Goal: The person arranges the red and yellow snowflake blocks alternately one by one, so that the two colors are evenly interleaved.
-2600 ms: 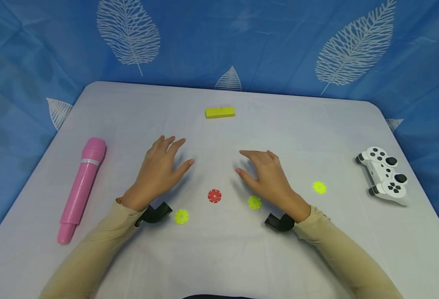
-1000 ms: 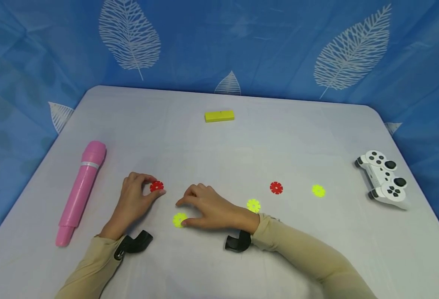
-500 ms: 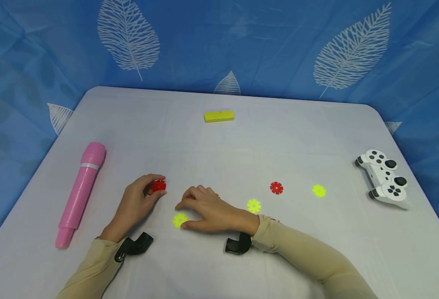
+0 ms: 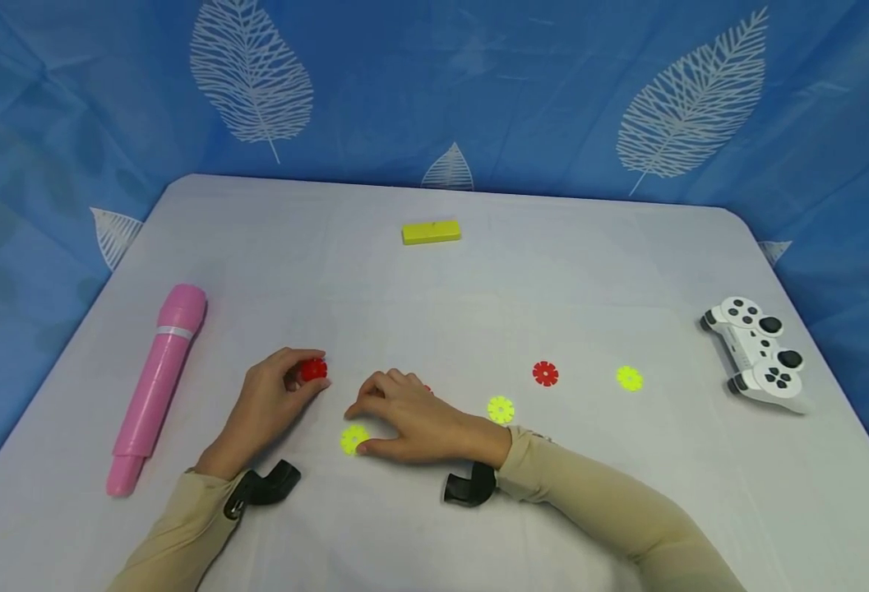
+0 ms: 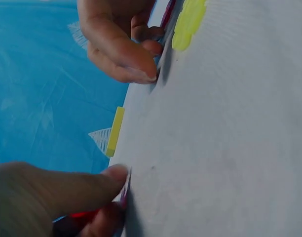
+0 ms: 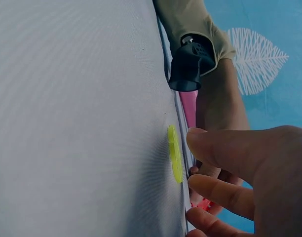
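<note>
In the head view my left hand point(image 4: 267, 403) pinches a red slotted plastic disc point(image 4: 314, 370) between thumb and fingertips, low at the white table. My right hand point(image 4: 412, 419) hovers low over a yellow-green slotted disc point(image 4: 353, 440), its thumb and index finger spread around the disc's edges. In the right wrist view this yellow-green disc point(image 6: 174, 154) lies on the table, apart from the thumb. A second red disc point(image 4: 428, 388) is almost wholly hidden behind the right hand. Further right lie a yellow-green disc point(image 4: 501, 409), a red disc point(image 4: 545, 373) and another yellow-green disc point(image 4: 630, 378).
A pink microphone-shaped tube point(image 4: 158, 386) lies at the left of the table point(image 4: 434, 304). A yellow-green bar point(image 4: 431, 232) sits near the back edge. At the right is a white game controller point(image 4: 758, 353). Blue leaf-patterned cloth point(image 4: 375, 90) hangs behind.
Both hands have come left and nearer from mid-table, the left to a red disc, the right to a yellow-green disc. Lately the left fingers have closed round the red disc, which shifted slightly right.
</note>
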The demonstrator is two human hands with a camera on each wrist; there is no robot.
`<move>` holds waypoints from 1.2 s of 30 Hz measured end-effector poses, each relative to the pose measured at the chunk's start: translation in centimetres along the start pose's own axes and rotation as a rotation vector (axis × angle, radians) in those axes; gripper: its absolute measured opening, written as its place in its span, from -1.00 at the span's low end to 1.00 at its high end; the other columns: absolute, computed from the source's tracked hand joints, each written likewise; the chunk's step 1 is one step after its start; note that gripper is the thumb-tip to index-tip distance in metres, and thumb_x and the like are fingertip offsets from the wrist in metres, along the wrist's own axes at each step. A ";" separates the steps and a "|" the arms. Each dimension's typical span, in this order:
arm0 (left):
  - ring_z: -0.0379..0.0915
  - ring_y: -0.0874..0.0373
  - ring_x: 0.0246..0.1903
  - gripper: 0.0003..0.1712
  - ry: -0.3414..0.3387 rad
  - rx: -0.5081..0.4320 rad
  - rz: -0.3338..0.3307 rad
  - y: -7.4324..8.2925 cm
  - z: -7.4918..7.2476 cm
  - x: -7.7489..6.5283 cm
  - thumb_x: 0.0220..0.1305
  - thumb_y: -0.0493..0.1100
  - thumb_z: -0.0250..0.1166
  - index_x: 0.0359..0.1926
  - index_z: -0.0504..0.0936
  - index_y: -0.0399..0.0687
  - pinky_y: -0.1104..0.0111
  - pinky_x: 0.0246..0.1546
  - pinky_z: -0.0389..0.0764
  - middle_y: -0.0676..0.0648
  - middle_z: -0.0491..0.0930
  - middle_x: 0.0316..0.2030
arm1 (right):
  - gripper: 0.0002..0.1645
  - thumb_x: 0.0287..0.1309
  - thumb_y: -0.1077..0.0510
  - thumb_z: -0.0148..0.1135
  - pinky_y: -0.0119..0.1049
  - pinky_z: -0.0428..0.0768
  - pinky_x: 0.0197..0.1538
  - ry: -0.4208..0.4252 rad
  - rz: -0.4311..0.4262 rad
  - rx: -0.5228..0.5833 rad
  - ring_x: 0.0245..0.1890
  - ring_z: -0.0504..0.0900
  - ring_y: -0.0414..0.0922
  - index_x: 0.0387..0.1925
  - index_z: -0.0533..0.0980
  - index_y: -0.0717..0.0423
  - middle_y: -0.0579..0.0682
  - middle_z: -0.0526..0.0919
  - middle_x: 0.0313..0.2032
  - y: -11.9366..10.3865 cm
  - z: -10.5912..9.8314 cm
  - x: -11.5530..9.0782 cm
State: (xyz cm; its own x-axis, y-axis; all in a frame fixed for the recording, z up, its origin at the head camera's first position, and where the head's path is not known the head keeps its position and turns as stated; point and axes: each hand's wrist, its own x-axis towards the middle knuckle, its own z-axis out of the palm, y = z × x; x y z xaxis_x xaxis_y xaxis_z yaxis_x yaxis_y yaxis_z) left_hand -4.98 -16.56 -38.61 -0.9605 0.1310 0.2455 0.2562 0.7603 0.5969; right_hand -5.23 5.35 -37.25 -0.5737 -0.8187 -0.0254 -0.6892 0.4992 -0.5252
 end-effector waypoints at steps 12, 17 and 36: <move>0.48 0.15 -0.46 -0.53 0.049 -0.116 0.040 1.4 1.4 3.5 -0.09 -0.31 0.41 -0.06 0.57 -0.24 0.46 -0.43 0.47 -0.15 0.56 -0.35 | -0.55 0.08 -0.13 0.17 -0.43 0.22 -0.08 -0.001 -0.021 -0.013 -0.06 0.29 -0.25 0.03 0.46 -0.16 -0.17 0.38 -0.03 0.2 0.1 -0.1; 0.54 0.04 -0.38 -0.53 -0.017 -0.166 0.016 2.3 2.4 6.8 -0.03 -0.29 0.37 -0.01 0.55 -0.23 0.27 -0.34 0.52 -0.19 0.58 -0.25 | -0.56 0.09 -0.13 0.17 -0.43 0.21 -0.08 0.002 -0.027 -0.024 -0.06 0.30 -0.25 0.02 0.46 -0.16 -0.17 0.38 -0.03 0.2 0.1 0.0; 0.37 0.05 -0.13 -0.54 -0.219 -0.189 -0.014 2.5 6.0 13.0 0.02 -0.11 0.36 0.00 0.57 -0.11 0.22 -0.09 0.42 -0.13 0.58 -0.09 | -0.57 0.11 -0.14 0.15 -0.39 0.24 -0.03 0.001 -0.024 -0.044 -0.01 0.29 -0.22 0.02 0.47 -0.15 -0.15 0.37 -0.01 0.0 0.3 0.1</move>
State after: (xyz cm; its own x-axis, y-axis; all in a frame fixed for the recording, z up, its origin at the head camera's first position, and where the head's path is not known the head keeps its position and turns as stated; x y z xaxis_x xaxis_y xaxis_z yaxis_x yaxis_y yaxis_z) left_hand -17.44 -9.18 -38.50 -0.9595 0.2707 0.0776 0.2383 0.6335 0.7362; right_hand -5.17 5.21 -37.51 -0.5574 -0.8301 -0.0124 -0.7212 0.4916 -0.4881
